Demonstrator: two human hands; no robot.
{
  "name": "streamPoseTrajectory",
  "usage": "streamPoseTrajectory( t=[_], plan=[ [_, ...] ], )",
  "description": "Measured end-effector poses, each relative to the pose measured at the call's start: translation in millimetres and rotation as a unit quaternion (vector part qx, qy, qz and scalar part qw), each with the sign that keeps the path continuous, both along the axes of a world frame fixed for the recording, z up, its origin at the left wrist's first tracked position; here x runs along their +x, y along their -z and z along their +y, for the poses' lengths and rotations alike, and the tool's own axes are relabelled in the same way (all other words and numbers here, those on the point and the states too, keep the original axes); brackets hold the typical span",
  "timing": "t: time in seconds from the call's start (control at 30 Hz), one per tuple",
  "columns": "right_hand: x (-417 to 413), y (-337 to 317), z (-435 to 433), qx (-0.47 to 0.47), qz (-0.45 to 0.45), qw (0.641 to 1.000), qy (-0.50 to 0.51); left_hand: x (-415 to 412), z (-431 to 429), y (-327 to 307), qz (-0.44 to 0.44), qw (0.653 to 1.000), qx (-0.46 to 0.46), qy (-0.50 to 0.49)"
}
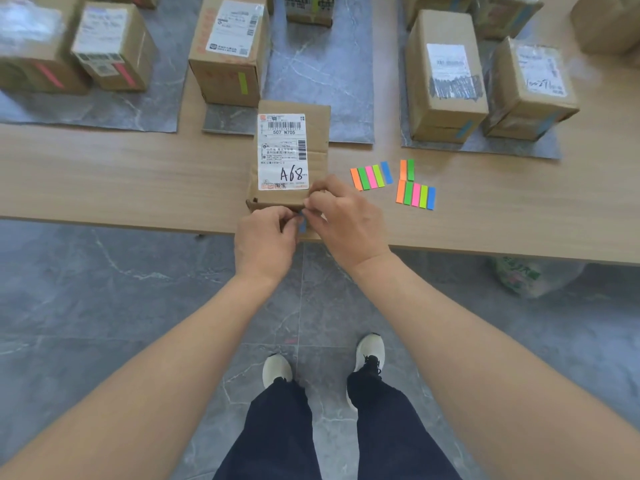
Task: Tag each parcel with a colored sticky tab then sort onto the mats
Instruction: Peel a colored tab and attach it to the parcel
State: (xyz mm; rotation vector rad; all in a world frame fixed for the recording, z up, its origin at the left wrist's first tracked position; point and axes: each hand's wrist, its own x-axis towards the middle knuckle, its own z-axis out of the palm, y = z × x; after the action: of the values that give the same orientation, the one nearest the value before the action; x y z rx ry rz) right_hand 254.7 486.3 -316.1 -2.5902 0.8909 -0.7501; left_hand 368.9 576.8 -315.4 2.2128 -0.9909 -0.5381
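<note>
Head view: the left hand point(265, 239) has thumb and forefinger closed in a pinch on a small blue tab point(302, 224). The right hand point(344, 220) comes in from the other side with curled fingers, seemingly nipping the tab's upper end at the near edge of the parcel point(318, 133). The exact contact is hidden behind the knuckles. That parcel, with a white label marked A68, lies flat at the front edge of the table point(104, 174), just short of the middle mat point(311, 81). Being thin film, the tab should be feather-light, floppy and apt to curl or cling to skin, so it is best held by its non-sticky end and smoothed down flat. The cardboard looks stiff and probably light; gripping its two long sides would suit the lift. Two strips of spare tabs point(371, 176) point(415, 195) lie just right of it. Farther out, blue-tagged boxes point(445, 91) sit on the right mat point(485, 148), which suggests this one belongs there. A green-tagged box point(228, 53) stands on the middle one.
</note>
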Motion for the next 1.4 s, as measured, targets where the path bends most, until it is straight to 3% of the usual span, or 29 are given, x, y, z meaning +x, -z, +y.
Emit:
streamPoseTrajectory(
  t=[0.37,0.5,0.63,0.83,0.9,1.0,1.07,1.2,1.4],
  plan=[
    [3.1,8.5,-8.4,-0.040,-0.023,0.999,-0.013,3.9,7.7,-2.0,0.048,0.997,0.046,-0.034],
    [7.7,21.3,-2.1,-0.056,-0.001,0.998,-0.002,23.9,26.6,10.3,0.097,0.985,0.077,-0.121],
    [10.9,32.5,4.6,-0.038,-0.010,0.999,0.031,36.7,28.6,7.9,0.190,0.958,0.022,-0.212],
    [4.4,10.5,12.8,0.066,-0.014,0.997,0.048,26.4,14.7,-28.1,0.292,0.925,-0.087,-0.225],
    [3.5,-0.3,17.4,0.189,-0.078,0.973,0.106,25.5,11.4,-35.0,0.308,0.924,-0.092,-0.208],
    [10.2,-21.6,17.2,0.455,-0.133,0.861,0.185,22.9,2.5,-43.3,0.353,0.914,-0.110,-0.164],
    [15.6,-33.9,14.8,0.550,-0.127,0.803,0.192,22.8,-0.9,-44.1,0.366,0.915,-0.108,-0.133],
    [21.0,-50.0,14.3,0.575,-0.137,0.780,0.205,27.2,-3.7,-53.2,0.382,0.906,-0.122,-0.133],
    [28.6,-88.2,13.2,0.534,-0.176,0.797,0.220,36.2,-12.3,-97.3,0.375,0.907,-0.151,-0.114]
  ],
)
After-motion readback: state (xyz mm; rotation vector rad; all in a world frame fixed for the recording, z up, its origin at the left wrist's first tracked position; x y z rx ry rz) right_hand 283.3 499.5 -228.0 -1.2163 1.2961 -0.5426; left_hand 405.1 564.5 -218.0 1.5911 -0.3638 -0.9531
